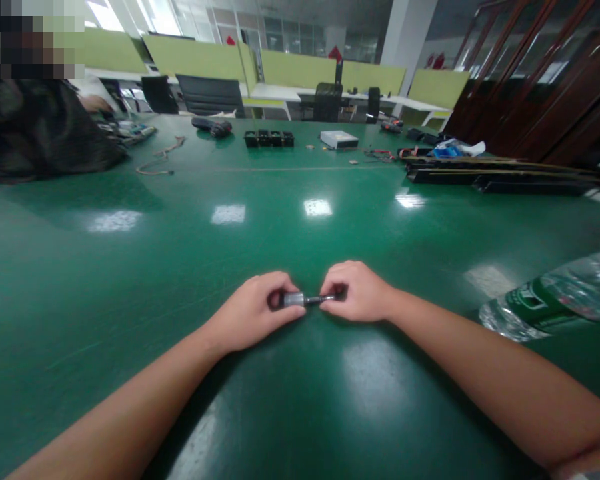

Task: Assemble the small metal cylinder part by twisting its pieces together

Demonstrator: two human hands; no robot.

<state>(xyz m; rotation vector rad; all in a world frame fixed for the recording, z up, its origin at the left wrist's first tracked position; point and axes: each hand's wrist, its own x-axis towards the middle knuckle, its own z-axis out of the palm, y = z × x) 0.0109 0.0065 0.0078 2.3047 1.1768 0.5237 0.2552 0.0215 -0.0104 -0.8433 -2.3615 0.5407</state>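
Note:
Close above the green table (300, 233), or resting on it, a small slim metal piece lies level between my two hands. At its left end is a thick silver cylinder (294, 299), gripped between the thumb and fingers of my left hand (257, 307). A thin dark shaft (313, 300) runs from the cylinder to the right. My right hand (355, 292) pinches the far end of this shaft with thumb and forefinger. My fingers hide both ends, and its exact kind cannot be made out.
A large clear bottle with a green label (545, 303) lies at the right, near my right forearm. Along the far side are a black block (269, 139), a silver box (339, 139), a cable (160, 159) and long dark strips (505, 175). A person in dark clothing (40, 127) is at far left.

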